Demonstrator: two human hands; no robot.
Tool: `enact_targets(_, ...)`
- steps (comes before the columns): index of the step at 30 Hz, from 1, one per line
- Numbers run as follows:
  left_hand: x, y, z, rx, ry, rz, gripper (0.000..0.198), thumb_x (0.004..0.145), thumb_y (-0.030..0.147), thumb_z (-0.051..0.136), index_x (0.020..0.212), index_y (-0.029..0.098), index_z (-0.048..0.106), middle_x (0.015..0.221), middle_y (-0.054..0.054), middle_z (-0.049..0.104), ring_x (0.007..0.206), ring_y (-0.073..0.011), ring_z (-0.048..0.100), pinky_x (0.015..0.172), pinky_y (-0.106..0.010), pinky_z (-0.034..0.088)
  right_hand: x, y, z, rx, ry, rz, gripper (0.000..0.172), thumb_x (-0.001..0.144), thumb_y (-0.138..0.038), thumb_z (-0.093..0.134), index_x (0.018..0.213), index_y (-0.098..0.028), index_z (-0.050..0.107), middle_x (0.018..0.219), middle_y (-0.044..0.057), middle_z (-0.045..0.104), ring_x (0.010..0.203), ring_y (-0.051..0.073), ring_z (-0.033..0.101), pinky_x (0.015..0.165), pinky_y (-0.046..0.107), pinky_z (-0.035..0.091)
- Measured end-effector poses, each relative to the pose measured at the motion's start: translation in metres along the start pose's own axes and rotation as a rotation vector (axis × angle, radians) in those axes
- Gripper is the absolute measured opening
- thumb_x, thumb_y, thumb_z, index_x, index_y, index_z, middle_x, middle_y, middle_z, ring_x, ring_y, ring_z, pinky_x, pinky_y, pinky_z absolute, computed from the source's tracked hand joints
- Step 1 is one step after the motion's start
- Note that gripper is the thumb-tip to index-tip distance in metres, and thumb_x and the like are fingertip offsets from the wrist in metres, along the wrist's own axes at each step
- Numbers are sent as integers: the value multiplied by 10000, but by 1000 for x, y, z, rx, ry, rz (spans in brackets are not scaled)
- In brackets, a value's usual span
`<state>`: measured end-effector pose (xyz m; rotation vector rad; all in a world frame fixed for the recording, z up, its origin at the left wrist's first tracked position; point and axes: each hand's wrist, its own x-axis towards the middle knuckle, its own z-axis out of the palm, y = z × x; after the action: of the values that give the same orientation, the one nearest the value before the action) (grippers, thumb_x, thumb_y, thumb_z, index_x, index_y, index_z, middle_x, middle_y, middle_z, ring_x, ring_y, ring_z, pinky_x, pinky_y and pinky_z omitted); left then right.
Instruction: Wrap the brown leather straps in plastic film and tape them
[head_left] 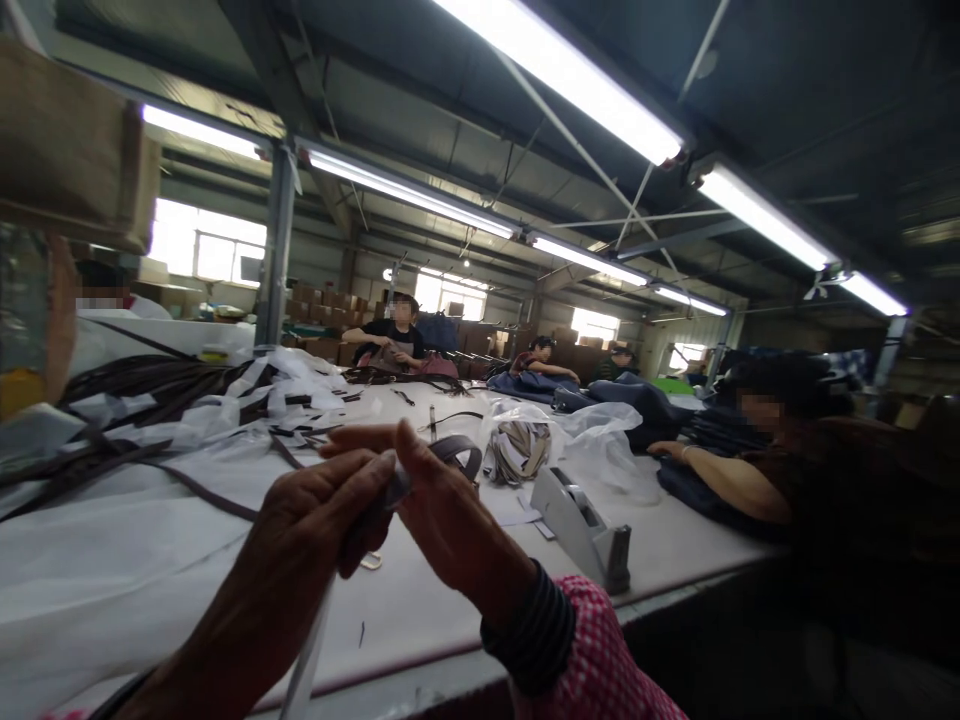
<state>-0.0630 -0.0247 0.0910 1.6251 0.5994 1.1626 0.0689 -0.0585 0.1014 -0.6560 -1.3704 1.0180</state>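
Note:
My left hand [319, 520] and my right hand [450, 510] are raised close together above a white-topped work table [405, 610]. Between them runs a narrow dark leather strap [379, 510], which both hands pinch. Its far end curves over my right fingers, and a white plastic strip [307, 650] hangs down from my left hand. Beyond my right hand stands a grey tape dispenser [577, 525], not touching me. A clear plastic bag of rolled strap pieces [517, 450] lies farther back.
Long dark straps in white wrapping [165, 390] spread over the table's left side, with small dark pieces scattered nearby. A co-worker's arm [720, 475] rests on dark fabric at the right. Other workers and stacked cardboard boxes [322, 310] stand farther back.

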Motion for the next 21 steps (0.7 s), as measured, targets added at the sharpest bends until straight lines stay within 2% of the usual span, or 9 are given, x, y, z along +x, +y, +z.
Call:
enact_targets(2,-5,-10,-2,-19,34,-64,494,827,627,664,643,182,554,533,56,402,500,-91,308,453,-183,272,-1,1,-21,204,34,44,579,949,-675,523,1159,-190,761,1152,90,739,948,205,664,762,298,493)
enact_targets(3,-8,-17,-4,-32,52,-112,502,792,644,693,657,184,546,546,59,397,503,-87,303,453,-179,250,-1,2,-36,292,87,85,586,936,-685,534,1140,-186,762,1154,95,743,977,211,661,773,301,495)
enact_targets(6,-11,-34,-13,-41,75,-219,570,698,698,752,644,182,515,532,69,374,484,-72,284,455,-167,197,5,2,-76,377,394,142,523,937,-655,548,991,-192,784,979,69,776,885,202,668,759,307,500)
enact_targets(8,-6,-33,-16,-3,45,-216,607,692,743,732,624,178,521,483,76,361,451,-64,260,441,-169,178,14,-7,-91,339,470,102,494,955,-620,539,934,-193,789,940,63,782,861,198,663,762,304,493)
enact_targets(11,12,-13,-12,35,-62,-97,594,761,733,683,610,170,570,477,34,482,443,-87,367,443,-190,285,33,-32,-87,212,332,3,522,949,-637,535,918,-184,793,940,78,786,867,212,658,739,302,475)
enact_targets(14,39,20,3,-13,-151,26,475,821,613,695,675,163,650,589,-26,642,523,-128,534,513,-213,406,52,-60,-64,68,130,-88,527,942,-648,546,930,-177,782,922,87,780,861,220,661,728,315,478)
enact_targets(16,59,42,14,-99,-148,58,381,797,526,737,723,158,675,624,-43,670,550,-143,575,515,-218,428,63,-73,-48,12,40,-93,503,938,-637,562,942,-177,767,874,82,766,823,217,661,687,316,483)
enact_targets(18,76,60,23,-214,-121,80,326,718,451,783,726,146,667,624,-42,655,527,-132,555,473,-206,399,72,-79,-40,-2,50,-44,445,927,-603,607,924,-181,749,786,60,738,736,195,641,605,293,475)
enact_targets(21,87,71,28,-295,-52,160,365,636,446,801,628,149,589,505,33,509,418,-56,364,392,-164,244,82,-80,-49,-3,176,50,350,896,-519,703,841,-174,706,651,13,659,563,130,556,467,225,411)
